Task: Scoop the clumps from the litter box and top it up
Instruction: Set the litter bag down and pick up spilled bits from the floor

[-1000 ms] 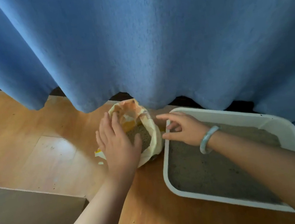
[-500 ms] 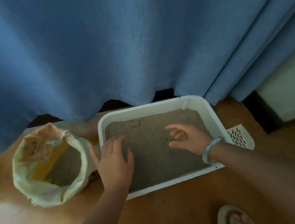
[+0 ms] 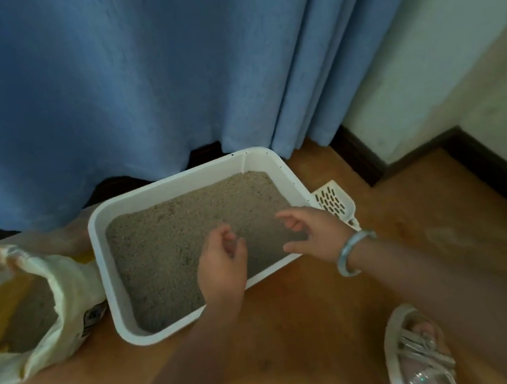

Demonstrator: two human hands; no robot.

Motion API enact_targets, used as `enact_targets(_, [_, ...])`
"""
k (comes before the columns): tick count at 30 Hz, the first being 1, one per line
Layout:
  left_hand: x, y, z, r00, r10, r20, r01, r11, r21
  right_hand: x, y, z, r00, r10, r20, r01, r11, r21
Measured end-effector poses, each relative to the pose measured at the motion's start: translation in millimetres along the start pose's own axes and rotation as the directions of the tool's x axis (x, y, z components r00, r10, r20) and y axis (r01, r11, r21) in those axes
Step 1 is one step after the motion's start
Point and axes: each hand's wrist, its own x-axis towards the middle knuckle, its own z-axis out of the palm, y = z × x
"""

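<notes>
A white litter box (image 3: 103, 261) sits on the wooden floor, filled with grey litter (image 3: 167, 236). My left hand (image 3: 221, 263) hovers over the near middle of the litter with its fingers loosely curled and nothing visible in them. My right hand (image 3: 311, 232), with a pale bangle on the wrist, is over the box's near right corner, fingers loosely bent and empty. A white slotted scoop (image 3: 333, 201) lies on the floor against the right side of the box, just beyond my right hand. An open cream bag of litter (image 3: 63, 283) stands against the box's left side.
A blue curtain (image 3: 132, 78) hangs right behind the box and the bag. A pale wall (image 3: 456, 65) with a dark baseboard (image 3: 356, 154) closes off the right. My sandalled foot (image 3: 415, 358) stands on the floor at the lower right.
The view has swung right from the bag to the box. My left hand left the bag, crossed over the litter and curled its fingers. My right hand moved toward the box's right edge.
</notes>
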Motion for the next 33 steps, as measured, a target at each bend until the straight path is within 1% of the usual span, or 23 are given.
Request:
enact_targets(2, [-10.8, 2.7, 9.7, 0.999, 0.017, 0.047, -0.016, 1.000, -0.017, -8.1, 5.6, -6.0, 1.000, 0.019, 0.003, -0.019, 1.000, -0.006])
enact_targets(5, [-17.7, 5.9, 19.0, 0.984, 0.068, 0.163, -0.078, 0.996, 0.052, -7.1, 16.5, -10.7, 0.999, 0.047, 0.003, -0.047, 0.999, 0.016])
enact_targets(8, [-22.7, 5.7, 23.3, 0.966, 0.085, 0.243, -0.110, 0.989, 0.094, 2.4, 28.4, -8.3, 0.998, 0.062, -0.032, -0.058, 0.993, 0.100])
enact_targets(10, [-24.4, 5.8, 20.7, 0.951, 0.117, 0.286, -0.165, 0.975, 0.152, 8.1, 35.8, -5.6, 0.997, 0.066, -0.046, -0.057, 0.984, 0.166])
enact_targets(13, [-23.5, 3.8, 16.0, 0.949, 0.134, 0.284, -0.209, 0.945, 0.252, 13.0, 47.7, 0.1, 0.999, 0.032, -0.036, -0.023, 0.974, 0.224])
enact_targets(16, [-25.9, 5.7, 21.3, 0.967, 0.138, 0.214, -0.203, 0.925, 0.320, 18.2, 65.9, 3.7, 0.999, -0.038, -0.009, 0.040, 0.970, 0.239])
enact_targets(19, [-32.0, 7.2, 31.2, 0.963, 0.168, 0.210, -0.245, 0.869, 0.431, 24.5, 87.4, 6.4, 0.994, -0.111, 0.008, 0.107, 0.974, 0.202])
enact_targets(22, [-40.8, 10.0, 34.1, 0.962, 0.089, 0.259, -0.222, 0.810, 0.543, 27.9, 99.2, 8.8, 0.986, -0.167, -0.016, 0.167, 0.967, 0.194])
enact_targets(25, [-47.1, 21.6, 36.6, 0.938, 0.006, 0.347, -0.257, 0.684, 0.682, 27.3, 100.6, 10.8, 0.974, -0.222, -0.042, 0.226, 0.958, 0.174])
enact_targets(26, [-47.8, 26.7, 37.8, 0.931, -0.020, 0.364, -0.259, 0.665, 0.701, 26.2, 101.6, 12.1, 0.973, -0.222, -0.057, 0.229, 0.960, 0.165])
enact_targets(28, [-50.9, 34.2, 41.6, 0.935, -0.082, 0.344, -0.203, 0.672, 0.712, 21.2, 102.2, 15.4, 0.972, -0.229, -0.060, 0.235, 0.962, 0.138])
enact_targets(29, [-51.9, 35.7, 44.7, 0.943, -0.085, 0.322, -0.179, 0.685, 0.707, 19.4, 102.1, 15.3, 0.970, -0.238, -0.048, 0.242, 0.962, 0.124])
enact_targets(30, [-51.3, 37.3, 47.6, 0.951, -0.075, 0.300, -0.165, 0.698, 0.697, 18.8, 100.3, 13.3, 0.969, -0.245, -0.035, 0.247, 0.962, 0.114])
enact_targets(33, [-49.5, 25.7, 58.4, 0.985, 0.009, 0.172, -0.106, 0.818, 0.565, 26.2, 100.1, 9.8, 0.962, -0.271, -0.002, 0.270, 0.959, 0.084])
